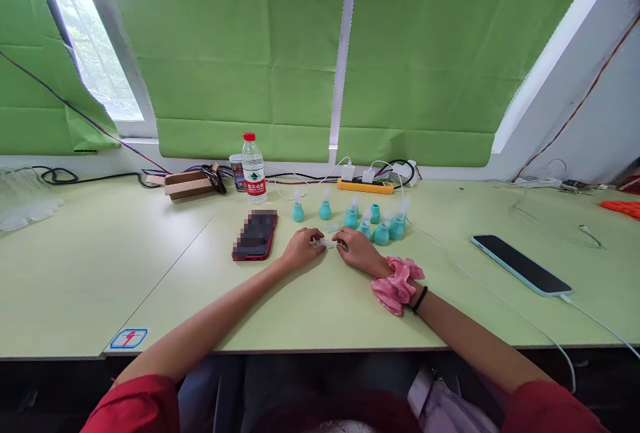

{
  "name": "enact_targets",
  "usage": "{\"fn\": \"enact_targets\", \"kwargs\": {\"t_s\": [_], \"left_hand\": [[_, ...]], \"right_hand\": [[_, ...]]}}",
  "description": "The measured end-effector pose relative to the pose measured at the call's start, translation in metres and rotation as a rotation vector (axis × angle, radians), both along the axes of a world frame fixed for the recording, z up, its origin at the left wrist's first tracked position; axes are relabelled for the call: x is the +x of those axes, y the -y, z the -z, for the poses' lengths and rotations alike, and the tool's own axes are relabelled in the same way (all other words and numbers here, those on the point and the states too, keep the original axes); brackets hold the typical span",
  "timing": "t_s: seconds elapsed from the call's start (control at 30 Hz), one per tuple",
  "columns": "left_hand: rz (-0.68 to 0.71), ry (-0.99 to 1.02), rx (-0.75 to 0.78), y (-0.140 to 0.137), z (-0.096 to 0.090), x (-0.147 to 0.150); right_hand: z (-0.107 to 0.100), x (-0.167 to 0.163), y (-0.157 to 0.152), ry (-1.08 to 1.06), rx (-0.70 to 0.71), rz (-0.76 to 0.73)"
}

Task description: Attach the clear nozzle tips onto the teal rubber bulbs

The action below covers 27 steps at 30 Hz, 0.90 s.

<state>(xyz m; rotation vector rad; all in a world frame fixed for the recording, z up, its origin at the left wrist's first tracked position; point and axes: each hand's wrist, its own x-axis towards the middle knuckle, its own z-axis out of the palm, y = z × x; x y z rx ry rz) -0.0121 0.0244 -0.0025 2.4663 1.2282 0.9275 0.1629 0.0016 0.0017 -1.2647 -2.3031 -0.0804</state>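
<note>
Near the middle of the table, my left hand (301, 249) and my right hand (361, 250) pinch a small clear plastic piece (327, 243) from its two ends. It looks like a nozzle or tube; its exact shape is too small to make out. Just beyond my fingers lies a faint translucent piece (331, 227). Several teal rubber bulbs with clear tips stand behind and to the right of my hands, among them one at the left (298, 212) and one close to my right hand (381, 234). One teal bulb (375, 213) has no clear tip.
A red-cased phone (255, 236) lies left of my hands, and a charging phone (521, 265) at the right, its white cable crossing the table. Behind stand a water bottle (255, 176), a cup (237, 173), a cardboard box (189, 184) and an orange power strip (365, 186).
</note>
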Motion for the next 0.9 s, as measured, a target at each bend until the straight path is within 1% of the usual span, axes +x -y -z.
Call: {"fn": "enact_targets", "kwargs": {"t_s": [0.1, 0.2, 0.33, 0.4, 0.47, 0.67, 0.9], "left_hand": [[0.027, 0.013, 0.002, 0.001, 0.000, 0.000], [0.040, 0.034, -0.005, 0.002, -0.001, 0.001], [0.060, 0.106, -0.064, 0.003, -0.002, 0.002], [0.078, 0.140, -0.099, 0.003, -0.002, 0.002], [0.091, 0.156, -0.118, 0.003, -0.002, 0.002], [0.109, 0.156, -0.132, 0.006, -0.005, 0.002], [0.112, 0.133, -0.127, 0.008, -0.007, 0.002]], "right_hand": [[0.000, 0.001, -0.001, -0.062, 0.008, -0.031], [0.001, 0.000, -0.002, -0.164, 0.058, -0.077], [0.000, -0.003, -0.001, -0.414, 0.135, -0.125], [-0.001, -0.005, 0.001, -0.532, 0.114, -0.152], [-0.001, -0.007, 0.003, -0.593, 0.066, -0.176], [0.001, -0.009, 0.005, -0.605, -0.022, -0.204], [-0.001, -0.009, 0.005, -0.617, -0.046, -0.214]]}}
